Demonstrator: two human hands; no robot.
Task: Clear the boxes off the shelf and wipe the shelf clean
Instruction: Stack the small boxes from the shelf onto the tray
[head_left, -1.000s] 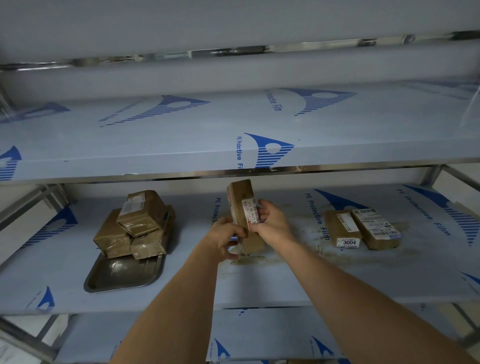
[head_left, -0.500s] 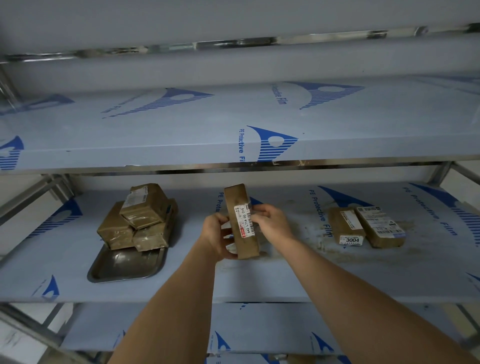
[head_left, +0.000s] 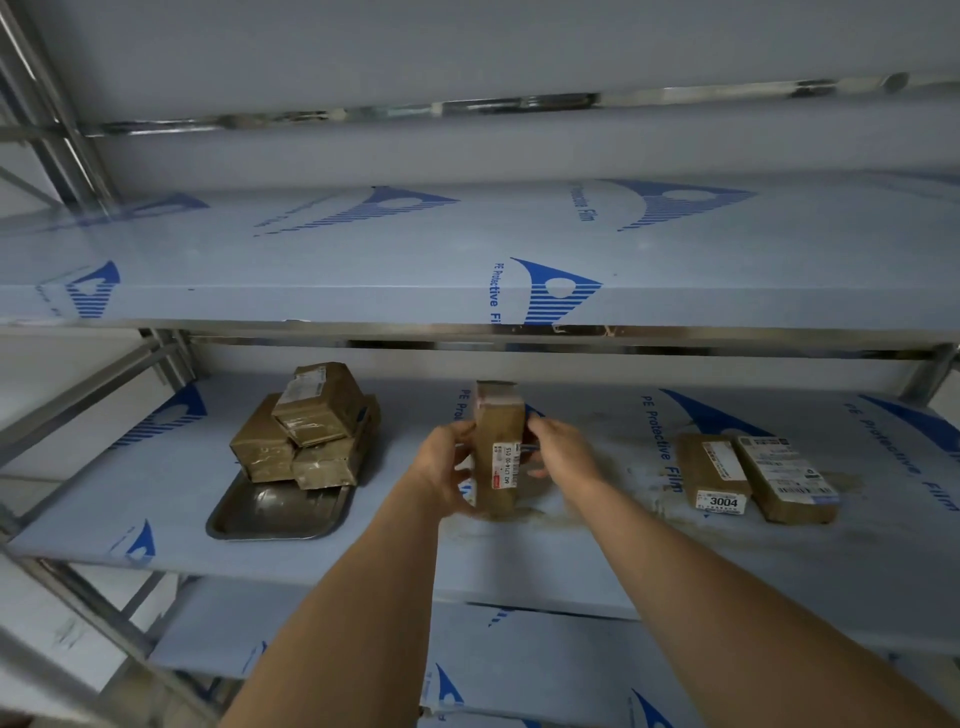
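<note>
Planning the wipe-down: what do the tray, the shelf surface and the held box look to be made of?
Tray: metal, probably stainless steel; dull grey sheen with reflections.
Shelf surface: pale plastic film printed "PE Protective Film", apparently over metal, with brownish grime.
Box gripped by the left hand and right hand: brown cardboard, glossy as if taped, with a paper label.

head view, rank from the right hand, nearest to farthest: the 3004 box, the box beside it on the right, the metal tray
From the right hand:
1. 3004 box, lying flat just to its right on the shelf.
2. Neighbouring box, on the far side of the 3004 box, touching it.
3. Metal tray, off to the left beyond the left hand, with stacked boxes on its back part.
</note>
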